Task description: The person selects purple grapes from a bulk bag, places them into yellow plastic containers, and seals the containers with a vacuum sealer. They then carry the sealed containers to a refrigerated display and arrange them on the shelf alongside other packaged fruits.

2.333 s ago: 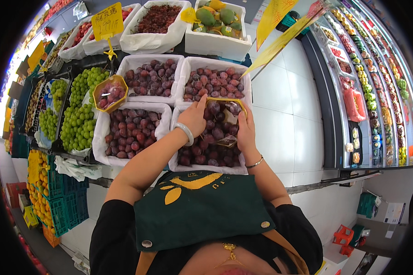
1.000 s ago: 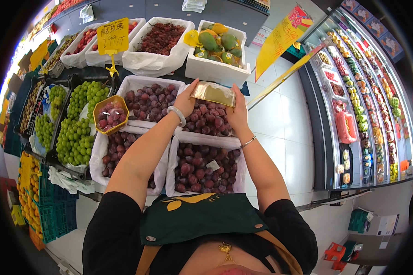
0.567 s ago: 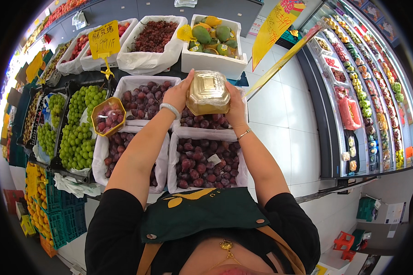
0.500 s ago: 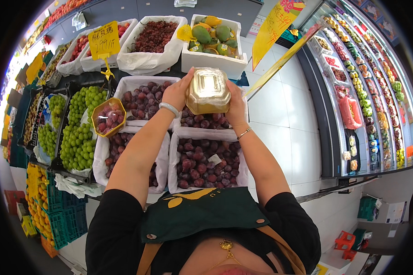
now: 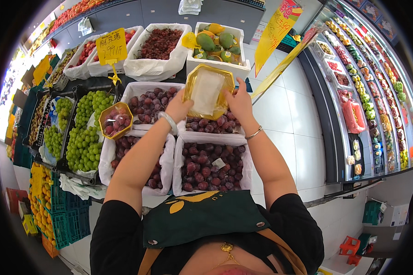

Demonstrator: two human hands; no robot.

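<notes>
Between my two hands, above the plum boxes, is a gold eight-sided plastic fruit tray [image 5: 195, 85] with a white pad [image 5: 209, 91] lying inside. My left hand [image 5: 178, 106] is closed on the tray's left edge, the thumb over the rim. At the right edge my right hand [image 5: 239, 101] grips with its thumb toward the inside; its fingers reach up along the outer side and are partly hidden. Below lie dark red plums [image 5: 211, 167] in white-lined boxes. A similar gold tray of plums [image 5: 115, 120], covered in clear film, rests to the left beside green grapes [image 5: 83, 146].
Behind the tray stand a white foam box of mangoes [image 5: 218, 66] and a lined box of red grapes [image 5: 158, 46]. Yellow price signs [image 5: 111, 48] rise at the left and right. A refrigerated fruit shelf [image 5: 353, 101] runs along the right, past the tiled floor [image 5: 280, 119].
The gold tray has turned from showing its ridged underside to showing its inside with the white pad. Both hands have shifted their hold and come slightly lower.
</notes>
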